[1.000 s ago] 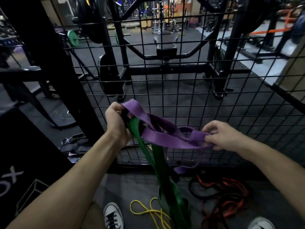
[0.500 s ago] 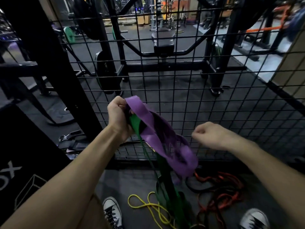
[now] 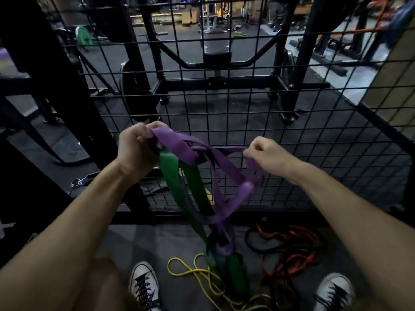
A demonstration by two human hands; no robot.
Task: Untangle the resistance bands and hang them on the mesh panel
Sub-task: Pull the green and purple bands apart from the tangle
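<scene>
Your right hand (image 3: 267,157) has gone back to the purple band (image 3: 179,145), grip pinched on a strand, left hand (image 3: 134,149) fist clamped on purple and green band (image 3: 170,173) tops, tangle hanging before the mesh panel (image 3: 292,122)

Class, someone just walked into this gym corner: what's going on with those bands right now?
A person stands at a black mesh panel sorting tangled resistance bands. The left hand grips one end of a purple band together with a green band that hangs to the floor. The right hand pinches another part of the purple band, stretching it out between the hands. Yellow and red bands lie on the floor. Nothing hangs on the panel yet.
</scene>
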